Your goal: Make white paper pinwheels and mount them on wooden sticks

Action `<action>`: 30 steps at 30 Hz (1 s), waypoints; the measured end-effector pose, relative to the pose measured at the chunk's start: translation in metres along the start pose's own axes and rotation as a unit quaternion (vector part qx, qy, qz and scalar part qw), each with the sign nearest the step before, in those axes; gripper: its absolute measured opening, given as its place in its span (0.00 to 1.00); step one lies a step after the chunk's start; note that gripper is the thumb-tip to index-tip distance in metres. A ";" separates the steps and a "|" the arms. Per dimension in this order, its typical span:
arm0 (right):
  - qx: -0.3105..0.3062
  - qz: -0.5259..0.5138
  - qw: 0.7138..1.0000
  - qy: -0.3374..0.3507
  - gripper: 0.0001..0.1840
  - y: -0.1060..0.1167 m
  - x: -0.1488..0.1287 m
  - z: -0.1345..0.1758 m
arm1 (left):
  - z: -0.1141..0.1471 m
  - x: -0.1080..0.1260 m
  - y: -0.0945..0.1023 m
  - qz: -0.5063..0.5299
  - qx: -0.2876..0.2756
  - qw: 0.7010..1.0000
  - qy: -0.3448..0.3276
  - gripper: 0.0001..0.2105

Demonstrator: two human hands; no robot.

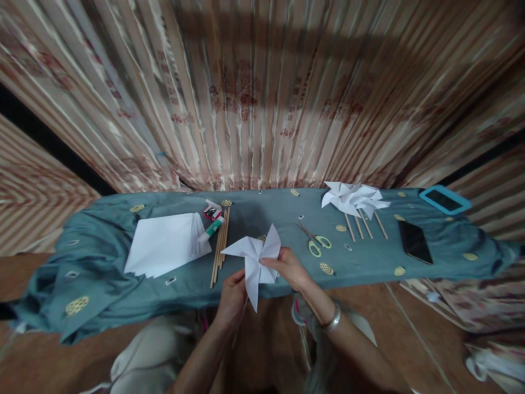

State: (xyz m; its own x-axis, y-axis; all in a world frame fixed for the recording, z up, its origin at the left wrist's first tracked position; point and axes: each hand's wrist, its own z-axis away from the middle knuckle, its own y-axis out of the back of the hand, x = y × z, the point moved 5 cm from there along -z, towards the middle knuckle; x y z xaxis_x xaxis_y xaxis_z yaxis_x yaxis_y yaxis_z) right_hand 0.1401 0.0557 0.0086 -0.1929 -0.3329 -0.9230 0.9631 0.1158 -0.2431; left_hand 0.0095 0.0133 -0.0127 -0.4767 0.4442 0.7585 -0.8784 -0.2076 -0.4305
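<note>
Pinwheel (255,261) in both hands (290,268), patterned curtain (241,98), print illegible

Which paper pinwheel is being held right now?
The single white pinwheel between the left hand and right hand; the others lie bunched together near the phone.

Open cloth (283,210) beyond pinwheel (255,256) — sticks (222,241) left, scissors (313,237) right

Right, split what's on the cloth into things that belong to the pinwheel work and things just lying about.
Likely belongs:
- held pinwheel
- paper
- loose sticks
- glue stick
- red box
- scissors
- pinwheel pile

Likely just lying about:
- phone
- blue-framed device
</note>
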 end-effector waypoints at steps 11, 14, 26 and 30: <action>-0.026 0.075 0.996 -0.029 0.23 0.004 0.018 -0.008 | 0.021 -0.033 0.021 -0.031 -0.018 0.998 0.056 0.22; -0.044 0.162 0.985 -0.036 0.25 0.005 0.018 -0.016 | 0.022 -0.036 0.024 -0.028 -0.011 0.999 0.039 0.23; -0.078 0.486 0.867 -0.078 0.11 -0.011 0.000 -0.041 | 0.024 -0.040 0.027 0.058 -0.024 0.995 0.075 0.20; -0.097 0.586 0.798 -0.097 0.12 -0.018 -0.007 -0.046 | 0.024 -0.045 0.028 0.085 -0.031 0.992 0.092 0.21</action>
State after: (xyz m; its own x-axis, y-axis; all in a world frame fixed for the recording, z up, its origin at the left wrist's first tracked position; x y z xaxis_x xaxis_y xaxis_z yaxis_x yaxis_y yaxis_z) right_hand 0.1150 0.0992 0.0058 0.8708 -0.0255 -0.4910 0.4092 0.5911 0.6951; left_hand 0.0057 -0.0337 -0.0472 -0.5980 0.5603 0.5731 -0.7799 -0.2419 -0.5773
